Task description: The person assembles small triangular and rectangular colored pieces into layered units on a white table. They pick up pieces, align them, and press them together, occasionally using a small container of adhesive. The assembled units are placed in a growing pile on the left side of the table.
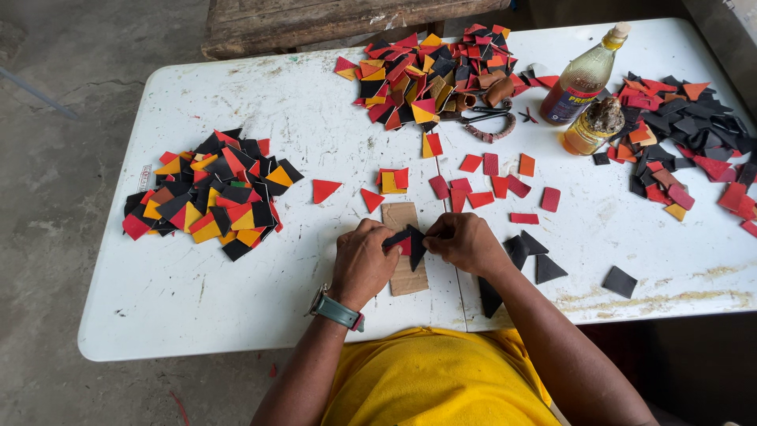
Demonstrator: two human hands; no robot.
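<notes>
Both hands pinch one black-and-red leather piece [408, 241] over the cardboard pad [404, 251], mid surface [236, 308]: left hand [363, 264] grip closed on its left edge, right hand [464, 243] on the right, steadying it flat

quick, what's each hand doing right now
Left hand: closed, pinching the black and red piece over the cardboard strip.
Right hand: closed, pinching the same piece from the other side.

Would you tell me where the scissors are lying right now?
In the head view, the scissors lie at the table's far side, right of centre, against the near edge of the middle pile of coloured pieces, left of the bottle.
</notes>
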